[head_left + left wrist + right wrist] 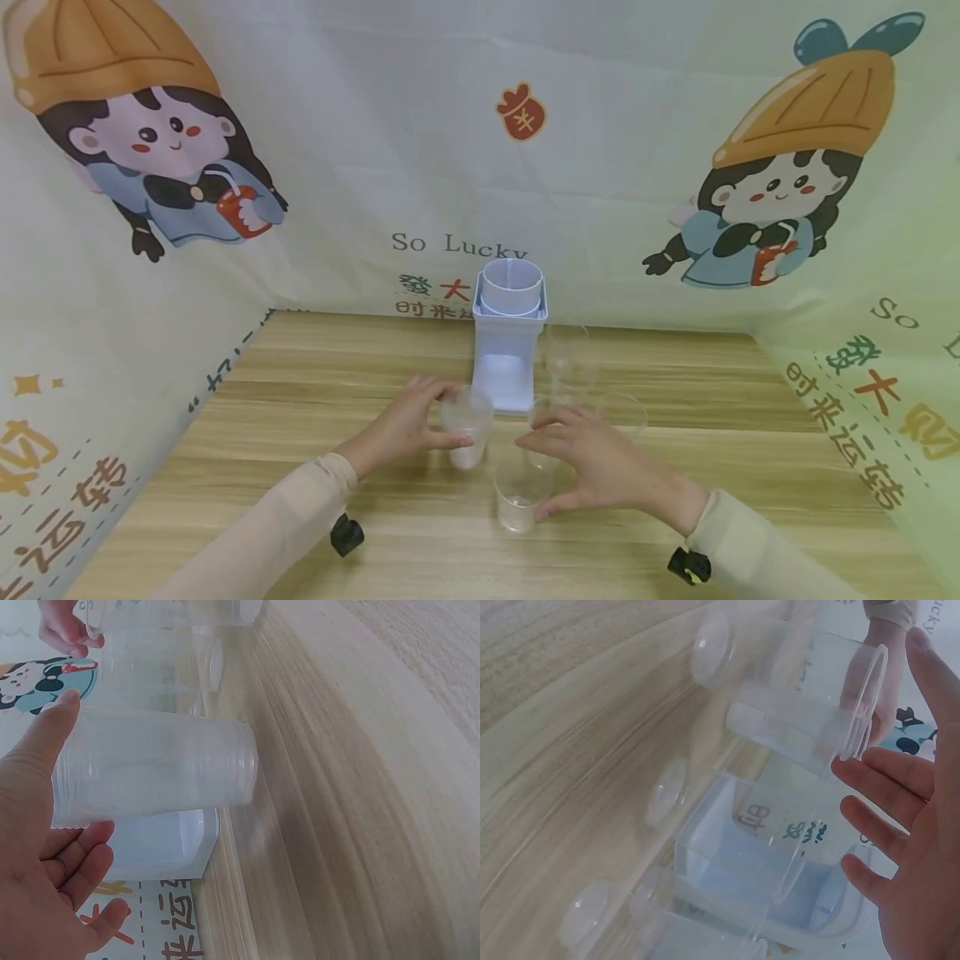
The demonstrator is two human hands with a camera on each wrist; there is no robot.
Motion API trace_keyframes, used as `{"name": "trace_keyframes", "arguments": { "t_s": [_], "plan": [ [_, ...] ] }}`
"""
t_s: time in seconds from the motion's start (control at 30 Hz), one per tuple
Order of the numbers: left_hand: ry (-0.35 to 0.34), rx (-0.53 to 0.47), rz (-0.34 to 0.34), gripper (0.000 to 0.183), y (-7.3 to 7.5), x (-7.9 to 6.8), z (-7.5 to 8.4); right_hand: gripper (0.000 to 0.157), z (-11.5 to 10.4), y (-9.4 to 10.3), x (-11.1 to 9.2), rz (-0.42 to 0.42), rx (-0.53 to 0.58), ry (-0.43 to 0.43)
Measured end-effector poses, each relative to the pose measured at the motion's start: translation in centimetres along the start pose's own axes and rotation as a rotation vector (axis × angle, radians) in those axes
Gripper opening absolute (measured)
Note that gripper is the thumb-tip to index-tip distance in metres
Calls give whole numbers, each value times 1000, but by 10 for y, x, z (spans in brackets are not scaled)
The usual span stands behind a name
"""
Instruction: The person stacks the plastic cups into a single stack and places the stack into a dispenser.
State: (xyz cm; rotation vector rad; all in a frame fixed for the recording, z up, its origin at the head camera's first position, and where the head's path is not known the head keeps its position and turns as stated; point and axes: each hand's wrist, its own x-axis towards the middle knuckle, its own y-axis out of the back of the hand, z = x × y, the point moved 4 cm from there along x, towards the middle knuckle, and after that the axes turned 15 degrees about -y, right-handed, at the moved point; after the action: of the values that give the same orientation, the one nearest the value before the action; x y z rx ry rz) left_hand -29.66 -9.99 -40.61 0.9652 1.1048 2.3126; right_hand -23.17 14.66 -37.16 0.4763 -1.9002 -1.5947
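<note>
A stack of nested clear plastic cups (468, 425) stands left of centre. My left hand (408, 421) holds it near the rim, thumb on one side and fingers on the other; the ridged rims show in the left wrist view. My right hand (600, 462) has its fingers spread beside a single clear plastic cup (517, 512), and one fingertip is close to that cup's rim in the right wrist view. A gap shows between its thumb and the rim. More clear cups (572, 350) stand behind and to the right, partly hidden by the right hand.
A pale lavender plastic stand (504, 342) with a round tube (512, 287) in its top stands at the back, against a printed cloth wall (600, 217). The wood-grain tabletop (420, 542) reaches cloth walls on the left and right. Black straps are on both wrists.
</note>
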Motion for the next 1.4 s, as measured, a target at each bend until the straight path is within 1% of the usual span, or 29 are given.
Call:
{"name": "trace_keyframes", "arguments": {
  "t_s": [0.17, 0.4, 0.73, 1.0, 1.13, 1.23, 1.4],
  "plan": [
    [-3, 4, 4, 70, 2, 0, 1, 84, 1, -4, -1, 3, -14, 12],
    [-10, 6, 3, 70, 1, 0, 1, 79, 1, -6, -1, 60, -32, 46],
    [-21, 12, 6, 69, 1, 0, 1, 77, -3, -8, 0, 60, -55, 60],
    [-22, 15, 6, 70, 1, 0, 1, 75, -3, -9, 1, 86, -58, 77],
    [-16, 10, 2, 70, 1, 0, 1, 74, -3, -7, 2, 101, -58, 85],
    [-14, 7, 1, 70, 1, 0, 1, 74, -2, -5, 3, 98, -52, 75],
    [-13, 7, 1, 70, 1, 0, 1, 75, -2, 4, 6, 111, -33, 69]
  ]
}}
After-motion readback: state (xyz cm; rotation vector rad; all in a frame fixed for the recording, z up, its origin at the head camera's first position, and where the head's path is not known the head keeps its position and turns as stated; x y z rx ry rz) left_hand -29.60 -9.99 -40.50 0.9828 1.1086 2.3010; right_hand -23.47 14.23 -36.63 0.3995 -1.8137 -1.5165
